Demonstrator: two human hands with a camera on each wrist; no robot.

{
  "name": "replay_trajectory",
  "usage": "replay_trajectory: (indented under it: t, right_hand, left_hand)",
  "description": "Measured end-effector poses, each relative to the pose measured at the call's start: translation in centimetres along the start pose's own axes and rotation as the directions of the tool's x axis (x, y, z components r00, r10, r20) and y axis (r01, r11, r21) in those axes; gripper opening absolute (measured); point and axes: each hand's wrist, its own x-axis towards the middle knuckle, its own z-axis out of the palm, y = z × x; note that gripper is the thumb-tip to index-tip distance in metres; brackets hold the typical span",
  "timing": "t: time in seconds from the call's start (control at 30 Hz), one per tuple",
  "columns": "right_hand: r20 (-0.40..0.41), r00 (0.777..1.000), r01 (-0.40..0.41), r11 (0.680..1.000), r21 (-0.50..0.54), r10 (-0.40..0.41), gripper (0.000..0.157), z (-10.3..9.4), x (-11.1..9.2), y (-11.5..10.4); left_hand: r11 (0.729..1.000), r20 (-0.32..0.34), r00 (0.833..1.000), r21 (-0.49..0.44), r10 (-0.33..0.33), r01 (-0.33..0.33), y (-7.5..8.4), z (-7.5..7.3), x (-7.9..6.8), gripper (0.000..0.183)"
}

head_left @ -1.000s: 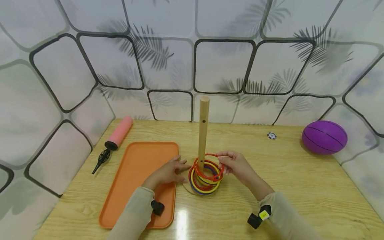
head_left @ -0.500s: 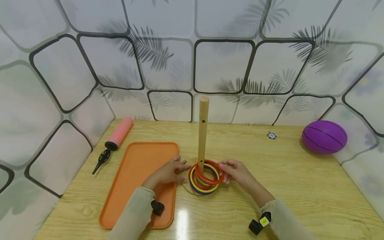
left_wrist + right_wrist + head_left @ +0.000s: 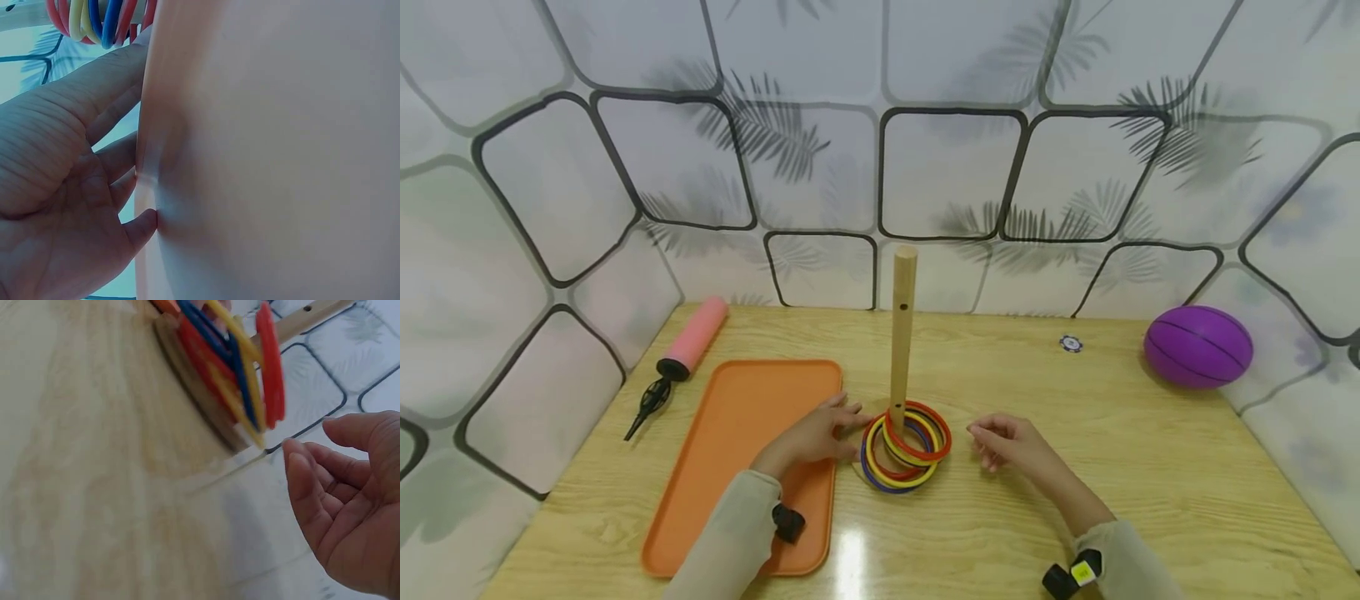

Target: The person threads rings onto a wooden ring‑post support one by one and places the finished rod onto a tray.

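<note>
An upright wooden peg [image 3: 901, 333] stands on a round wooden base [image 3: 194, 387] at the table's centre. Several red, yellow and blue rings [image 3: 898, 482] lie stacked around its foot, with a red ring [image 3: 950, 435] on top. My left hand [image 3: 808, 435] spans the right edge of the orange tray [image 3: 760, 392], fingers extended toward the left side of the rings. In the left wrist view its little finger meets the tray wall [image 3: 150, 156]. My right hand [image 3: 1015, 448] hovers right of the stack, fingers loosely bent, holding nothing; the right wrist view shows a gap between thumb and fingers.
A pink hand pump [image 3: 696, 337] with a black nozzle lies left of the tray. Toward the back right are a small poker chip [image 3: 1071, 343] and a purple ball [image 3: 1198, 346]. Patterned walls [image 3: 955, 175] enclose the back and sides of the wooden table.
My right hand lowered a red ring onto the stack, let go of it and drew back to the right. The left hand stays beside the base. The head view has shifted slightly.
</note>
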Motion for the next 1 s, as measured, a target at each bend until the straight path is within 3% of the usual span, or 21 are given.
replay_trajectory:
  t: [0.17,0.3,0.5,0.7,0.9,1.0]
  right_hand:
    - [0.061,0.994,0.104,0.983,-0.151,-0.096,0.039,-0.2,0.1,-2.3]
    - [0.096,0.980,0.187,0.970,-0.155,-0.173,0.033,0.1,0.6,-4.7]
    - [0.105,0.941,0.334,0.935,-0.123,-0.322,0.028,1.0,1.3,-7.9]
    - [0.098,0.890,0.453,0.888,-0.076,-0.445,0.033,2.3,2.0,-10.1]
    - [0.081,0.883,0.468,0.882,-0.053,-0.463,0.039,3.5,2.8,-11.1]
    - [0.090,0.882,0.467,0.883,-0.040,-0.462,0.041,4.1,3.2,-11.5]
  left_hand:
    - [1.000,0.000,1.000,0.002,-0.004,0.004,-0.6,-0.2,-0.3,0.060]
    - [1.000,-0.020,1.000,-0.008,-0.015,0.015,-1.1,-0.7,-0.8,0.068]
    - [0.998,-0.125,0.991,-0.051,-0.043,0.037,-1.4,-2.7,-2.9,0.063]
    - [0.996,-0.266,0.961,-0.063,-0.077,0.062,-3.1,-5.4,-6.0,0.058]
    - [0.985,-0.318,0.934,-0.104,-0.164,0.138,-5.4,-8.0,-9.5,0.059]
    - [0.979,-0.366,0.908,-0.070,-0.203,0.191,-6.5,-8.8,-11.2,0.061]
